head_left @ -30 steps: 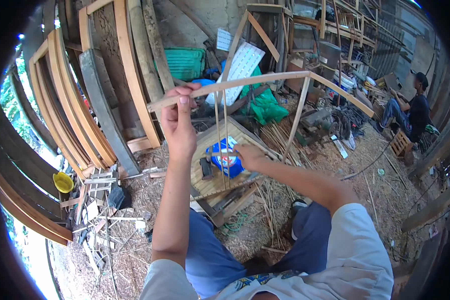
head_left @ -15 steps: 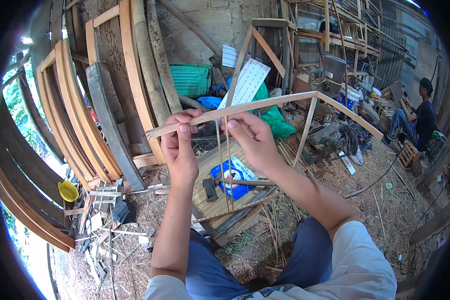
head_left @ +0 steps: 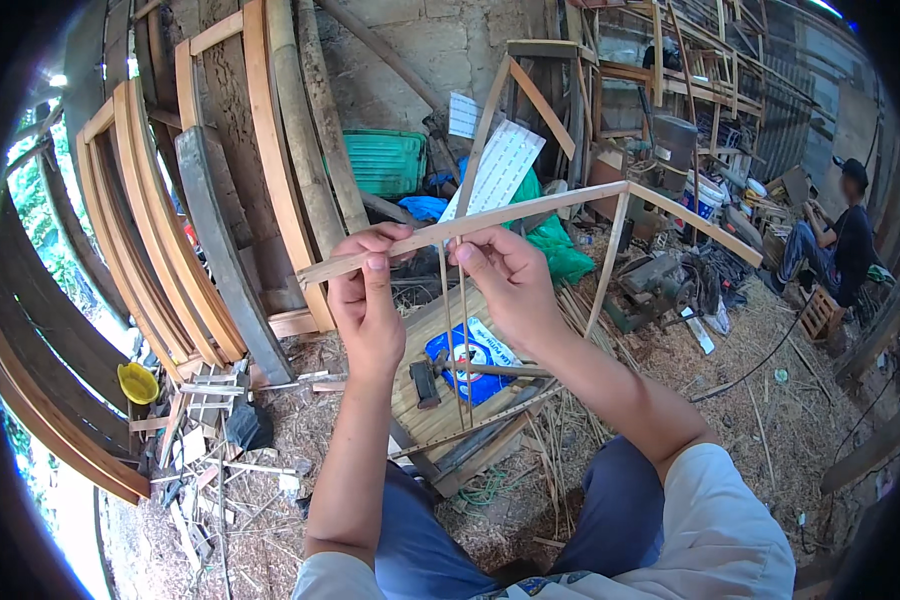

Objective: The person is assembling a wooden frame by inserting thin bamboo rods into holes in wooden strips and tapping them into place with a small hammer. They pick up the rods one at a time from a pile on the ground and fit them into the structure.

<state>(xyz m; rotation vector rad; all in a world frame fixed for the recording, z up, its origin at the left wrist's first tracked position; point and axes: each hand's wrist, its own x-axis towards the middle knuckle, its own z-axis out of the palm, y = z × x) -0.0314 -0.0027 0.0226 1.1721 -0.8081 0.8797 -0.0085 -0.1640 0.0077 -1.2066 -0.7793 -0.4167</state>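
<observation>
At the middle of the view, a slim wooden frame (head_left: pixel 550 207) is held up over a board (head_left: pixel 412 420). The left hand (head_left: pixel 368 305) pinches the long strip near one end; the right hand (head_left: pixel 507 288) pinches a thin stick (head_left: pixel 462 318) against it. Below, a hammer (head_left: pixel 500 370) lies across a blue packet (head_left: pixel 485 388). Far right, a person (head_left: pixel 850 240) sits.

A worker holds up a wooden frame (head_left: pixel 560 204), left hand (head_left: pixel 366 305) gripping it near one end, right hand (head_left: pixel 510 290) pinching the top of a thin stick (head_left: pixel 467 345) just under its long strip. Below, a hammer (head_left: pixel 425 386) lies on a board (head_left: pixel 425 426), its handle across a blue packet (head_left: pixel 485 352). At right, another person (head_left: pixel 852 245) in a dark cap sits low; a green crate (head_left: pixel 385 165) stands near the wall (head_left: pixel 400 60).
</observation>
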